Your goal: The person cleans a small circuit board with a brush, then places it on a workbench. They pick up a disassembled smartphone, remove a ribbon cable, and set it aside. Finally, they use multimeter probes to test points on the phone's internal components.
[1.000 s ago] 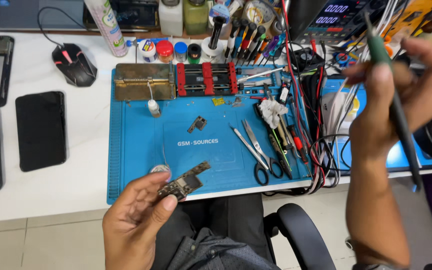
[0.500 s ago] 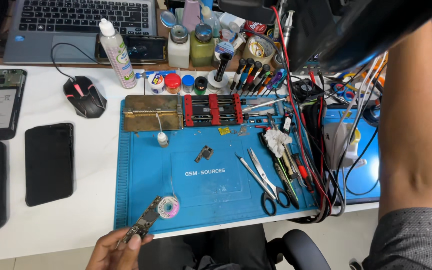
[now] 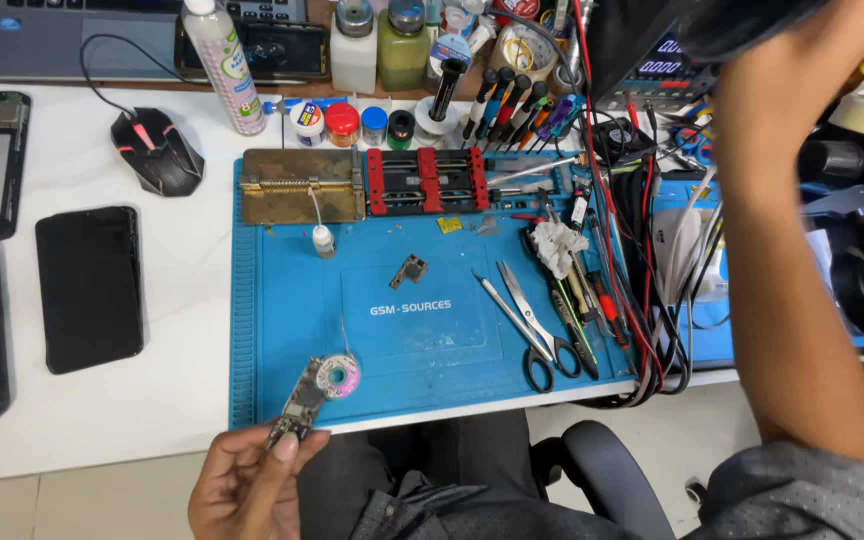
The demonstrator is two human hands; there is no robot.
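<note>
A bright blue work mat (image 3: 452, 330) fills the centre of the frame, on a white table (image 3: 182, 400). At upper centre sits a clamp with red bars (image 3: 422, 180); at upper left, a black mouse with pink lines (image 3: 157, 150).

White desk (image 3: 182, 400), blue mat (image 3: 292, 330), phones (image 3: 88, 288)

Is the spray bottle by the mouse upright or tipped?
Upright: the white spray bottle stands on its base beside the mouse, top cut off by the frame.

The left hand (image 3: 247, 480) sits low, palm up, fingers pinched together (thumb on top). The right hand (image 3: 792, 75) is raised high, forearm upright, fingers curled out of sight.
</note>
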